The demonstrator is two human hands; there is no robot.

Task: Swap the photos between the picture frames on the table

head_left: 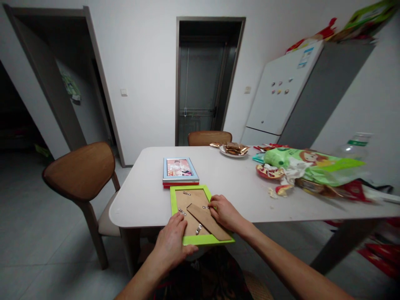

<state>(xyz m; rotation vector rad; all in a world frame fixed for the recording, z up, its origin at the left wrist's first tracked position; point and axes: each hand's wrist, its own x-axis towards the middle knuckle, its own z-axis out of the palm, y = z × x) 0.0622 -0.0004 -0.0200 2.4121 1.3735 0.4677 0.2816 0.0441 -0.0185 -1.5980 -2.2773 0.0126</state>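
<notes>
A green picture frame [203,240] lies back side up, its near end jutting past the table edge. Its brown backing board [192,199] carries a slanted stand leg [208,224] and several small metal clips [199,228]. My left hand [171,237] holds the near left side, fingers on the rim by the left clip and thumb at the near edge. On the right side, my right hand [225,212] has bent fingers closed at the rim beside the right clip. Just beyond lies a light blue picture frame [165,170] with a photo, stacked on a red frame [180,183].
On the white table [150,187], a plate [233,155] holds brown packets at the back. To the right are a cut pomegranate [268,171], peel pieces, a green bag [325,164] and a clear bottle [353,148]. Wooden chairs [81,171] stand left and behind.
</notes>
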